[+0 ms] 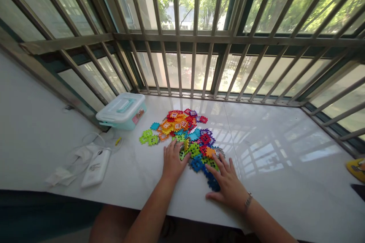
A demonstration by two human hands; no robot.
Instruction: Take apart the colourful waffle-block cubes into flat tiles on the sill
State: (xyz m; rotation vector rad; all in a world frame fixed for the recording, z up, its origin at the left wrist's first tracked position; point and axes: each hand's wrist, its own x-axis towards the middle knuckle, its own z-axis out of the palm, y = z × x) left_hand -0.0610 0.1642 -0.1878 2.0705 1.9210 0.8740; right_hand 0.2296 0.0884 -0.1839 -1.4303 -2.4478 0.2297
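A heap of colourful plastic building tiles with notched edges, some with window cut-outs, lies on the white tabletop in front of me. My left hand (173, 161) rests at the heap's near left side, thumb and fingers apart, touching lime green tiles (195, 149) beside a small yellow one (186, 144). Spread over the near right side are the fingers of my right hand (229, 186), close to an orange tile (210, 152) and a green tile (213, 162). Dark blue tiles (212, 182) lie between the hands, next to a brighter blue tile (196, 163). Orange tiles (181, 123) are stacked farther back.
A pale turquoise lidded box (122, 111) stands at the back left. Nearer on the left lie a white power bank (96, 168), cables and crumpled tissue (61, 176). Barred windows close off the table's far side. A yellow object (357, 169) sits at the right edge.
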